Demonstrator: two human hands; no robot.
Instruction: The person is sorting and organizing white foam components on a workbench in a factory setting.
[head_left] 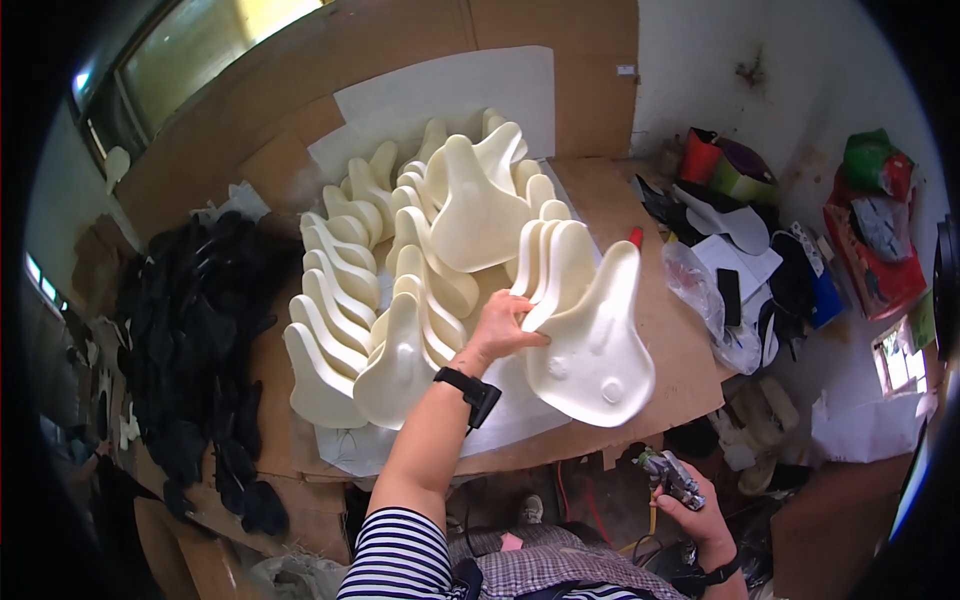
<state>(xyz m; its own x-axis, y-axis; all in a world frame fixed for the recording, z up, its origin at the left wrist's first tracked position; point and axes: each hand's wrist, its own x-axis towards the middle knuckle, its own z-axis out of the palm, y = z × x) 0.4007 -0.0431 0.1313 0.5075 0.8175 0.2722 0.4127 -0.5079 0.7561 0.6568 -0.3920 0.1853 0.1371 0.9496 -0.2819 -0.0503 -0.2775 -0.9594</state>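
Cream foam bicycle saddle pads stand in rows on a white sheet over the table. My left hand, a black band at its wrist, is closed at the left edge of the front right saddle pad. Some of its fingers are hidden between that pad and the upright pads behind it. Another saddle pad leans on top of the rows, facing me. Below the table's right front edge, my right hand grips a metal spray gun with a yellowish hose.
A heap of black saddle-shaped pieces lies at the left. Cardboard covers the table. On the right are a phone, plastic bags, a red container and a red bag. A window is at the upper left.
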